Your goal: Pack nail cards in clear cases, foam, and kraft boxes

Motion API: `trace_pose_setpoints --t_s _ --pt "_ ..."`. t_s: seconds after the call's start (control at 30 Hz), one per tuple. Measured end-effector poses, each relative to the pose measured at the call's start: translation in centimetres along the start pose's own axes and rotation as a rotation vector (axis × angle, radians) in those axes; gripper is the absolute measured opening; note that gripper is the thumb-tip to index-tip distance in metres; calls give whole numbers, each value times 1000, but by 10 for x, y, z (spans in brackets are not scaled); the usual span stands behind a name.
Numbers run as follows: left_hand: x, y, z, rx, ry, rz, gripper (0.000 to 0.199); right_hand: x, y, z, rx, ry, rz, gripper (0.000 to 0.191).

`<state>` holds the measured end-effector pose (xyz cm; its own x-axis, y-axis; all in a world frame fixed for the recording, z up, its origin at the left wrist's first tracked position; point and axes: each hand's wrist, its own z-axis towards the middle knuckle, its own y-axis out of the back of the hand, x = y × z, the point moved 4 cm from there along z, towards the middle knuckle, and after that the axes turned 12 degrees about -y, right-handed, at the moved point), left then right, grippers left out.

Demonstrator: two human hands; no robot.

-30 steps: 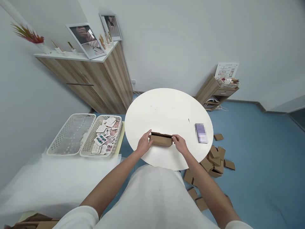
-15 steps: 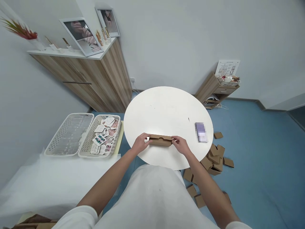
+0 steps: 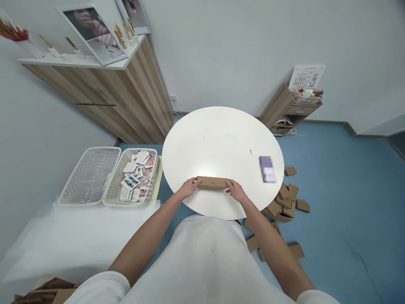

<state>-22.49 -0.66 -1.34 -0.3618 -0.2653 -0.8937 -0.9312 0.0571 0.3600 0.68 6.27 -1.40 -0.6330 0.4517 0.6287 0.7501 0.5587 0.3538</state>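
A long, narrow brown cardboard box [image 3: 212,183] is held near the front edge of the round white table [image 3: 221,139]. Its lid lies closed, with a half-round notch on the side facing me. My left hand [image 3: 190,186] grips the left end, thumb and fingers about the corner. At the right end, my right hand [image 3: 234,190] grips the box the same way. Whether the box rests on the tabletop or hangs just above it, I cannot tell.
A blurred purple-and-white item [image 3: 267,169] lies on the table's right side. Brown cardboard boxes [image 3: 286,202] are heaped on the blue floor to the right. On the left stand a white basket of printed cards [image 3: 136,177] and a basket of clear plastic pieces [image 3: 90,176]. Behind is a wooden cabinet [image 3: 139,97].
The box's lid was partly raised, with its inside showing; now it is closed flat. Both hands stay at the box's ends. The camera view has shifted slightly.
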Motion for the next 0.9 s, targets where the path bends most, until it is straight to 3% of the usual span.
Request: trace_pose_setpoints --t_s 0.2,0.3,0.43,0.57,0.7,0.9 --pt "-1 -1 2 -4 -49 50 45 4 1 0 6 34 -60 39" --pt "3 -8 -2 6 -39 -26 43 -1 4 -5 -44 68 -18 38" --pt "4 -27 -7 -5 -91 -185 52 -17 9 -13 -98 129 219 40" --pt "3 -49 -10 -47 -133 -175 56 -38 10 -20 -139 126 392 38" --pt "7 -70 -13 -109 -65 -126 64 -58 9 -24 -191 76 390 41" --pt "5 -94 -15 -194 -30 62 82 -76 8 -27 -261 -56 263 62"
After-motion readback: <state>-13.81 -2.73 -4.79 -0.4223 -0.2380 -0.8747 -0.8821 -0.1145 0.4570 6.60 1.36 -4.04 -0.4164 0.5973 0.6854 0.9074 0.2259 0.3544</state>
